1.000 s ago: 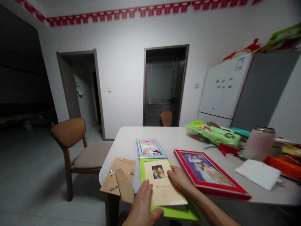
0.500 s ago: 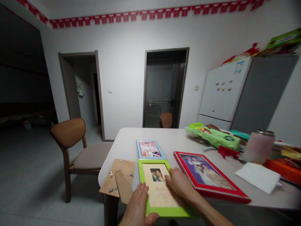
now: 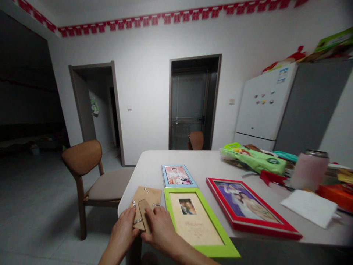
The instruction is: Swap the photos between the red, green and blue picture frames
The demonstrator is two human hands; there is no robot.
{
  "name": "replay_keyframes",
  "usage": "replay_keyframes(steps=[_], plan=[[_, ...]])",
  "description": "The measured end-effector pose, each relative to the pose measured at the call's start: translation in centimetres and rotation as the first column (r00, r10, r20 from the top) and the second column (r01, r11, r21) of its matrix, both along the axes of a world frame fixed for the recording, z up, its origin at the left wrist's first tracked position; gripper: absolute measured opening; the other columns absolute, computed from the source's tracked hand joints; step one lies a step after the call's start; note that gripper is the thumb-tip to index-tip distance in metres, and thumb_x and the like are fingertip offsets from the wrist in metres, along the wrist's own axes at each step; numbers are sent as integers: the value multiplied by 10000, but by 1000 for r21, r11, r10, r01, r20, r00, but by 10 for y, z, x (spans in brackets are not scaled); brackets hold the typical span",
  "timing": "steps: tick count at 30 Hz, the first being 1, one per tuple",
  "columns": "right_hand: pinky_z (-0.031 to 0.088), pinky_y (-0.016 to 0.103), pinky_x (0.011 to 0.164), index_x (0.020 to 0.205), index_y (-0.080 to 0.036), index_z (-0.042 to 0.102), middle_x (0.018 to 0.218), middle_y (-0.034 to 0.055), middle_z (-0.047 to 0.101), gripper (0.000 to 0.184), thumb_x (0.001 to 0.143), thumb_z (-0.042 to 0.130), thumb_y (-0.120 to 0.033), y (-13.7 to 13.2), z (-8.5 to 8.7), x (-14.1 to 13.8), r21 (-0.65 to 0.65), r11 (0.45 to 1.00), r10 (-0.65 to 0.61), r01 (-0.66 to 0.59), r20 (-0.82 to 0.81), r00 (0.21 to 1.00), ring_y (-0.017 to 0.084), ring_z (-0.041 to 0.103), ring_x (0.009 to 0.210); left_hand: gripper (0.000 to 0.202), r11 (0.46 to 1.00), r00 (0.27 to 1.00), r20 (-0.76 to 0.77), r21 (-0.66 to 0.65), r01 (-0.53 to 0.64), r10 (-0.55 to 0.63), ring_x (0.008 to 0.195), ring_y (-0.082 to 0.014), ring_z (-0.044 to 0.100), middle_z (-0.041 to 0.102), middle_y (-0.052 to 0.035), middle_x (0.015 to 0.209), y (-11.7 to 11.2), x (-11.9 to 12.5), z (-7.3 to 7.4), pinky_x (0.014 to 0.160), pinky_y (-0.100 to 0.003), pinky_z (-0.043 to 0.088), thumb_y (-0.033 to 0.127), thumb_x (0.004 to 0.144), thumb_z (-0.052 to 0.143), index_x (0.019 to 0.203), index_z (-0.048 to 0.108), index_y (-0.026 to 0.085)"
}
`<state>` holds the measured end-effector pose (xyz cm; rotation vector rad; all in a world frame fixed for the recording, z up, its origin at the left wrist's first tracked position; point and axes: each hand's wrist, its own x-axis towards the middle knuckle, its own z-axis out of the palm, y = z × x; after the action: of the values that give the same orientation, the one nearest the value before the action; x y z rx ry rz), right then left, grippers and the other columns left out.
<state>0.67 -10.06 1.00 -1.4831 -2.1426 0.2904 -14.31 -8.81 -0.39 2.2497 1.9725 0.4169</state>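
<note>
A brown picture frame backing board [image 3: 150, 194] with metal clips and a hinged stand leg [image 3: 143, 209] lies at the table's left edge. My left hand [image 3: 124, 226] holds its near left side, fingers on top and thumb at the near edge. Across the leg and the right side of the board, my right hand [image 3: 162, 225] is closed, with its thumb at the near edge. Just right of it lies the green picture frame [image 3: 208, 213], face up with a small photo on a cream sheet. Beyond that sits a blue picture frame [image 3: 179, 175]; a thicker red picture frame [image 3: 252, 208] rests to the right.
On the white table [image 3: 165, 156], a green package [image 3: 256, 160], a pink tumbler [image 3: 310, 171] and a folded white paper [image 3: 311, 208] stand or lie at the right. A wooden chair [image 3: 82, 158] is by the left side. The fridge [image 3: 261, 103] is at the back right.
Both hands have left the green frame and moved left onto the backing board, taking hold of it. The green frame stays on the table, and the view has shifted slightly.
</note>
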Motion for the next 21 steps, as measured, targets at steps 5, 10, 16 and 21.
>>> replay_keyframes(steps=[5,10,16,21], plan=[[342,332,849,1102,-152,479,1018,101,514,523,579,492,-147,-1,6,26,91,996,33,-13,-221,975,203,444,951,540,985,991,106,160,67,-85,1109,-193,411,475,-105,1189,-5,18,10,939,-312,313,154,606,583,1125,434,137],[332,368,897,1025,-201,535,1040,73,521,445,593,452,-133,-26,24,90,81,996,68,-47,-287,955,201,452,989,580,937,948,168,269,222,-272,1122,-237,396,468,-150,1187,-22,59,19,943,-384,332,215,586,669,1114,453,111],[336,379,915,981,-186,579,1097,94,513,371,630,462,-209,-51,16,157,-50,999,-17,6,-218,976,218,450,1040,609,929,907,205,124,349,-368,1120,-252,393,451,-165,1200,-40,119,15,948,-360,330,231,575,693,1117,462,78],[336,367,915,994,-164,588,1103,110,521,392,629,464,-233,-49,-1,173,-45,997,-71,65,-133,989,224,452,1043,507,938,922,175,15,347,-345,1074,-243,434,504,-121,1154,-44,135,18,945,-363,315,224,627,646,1093,487,106]])
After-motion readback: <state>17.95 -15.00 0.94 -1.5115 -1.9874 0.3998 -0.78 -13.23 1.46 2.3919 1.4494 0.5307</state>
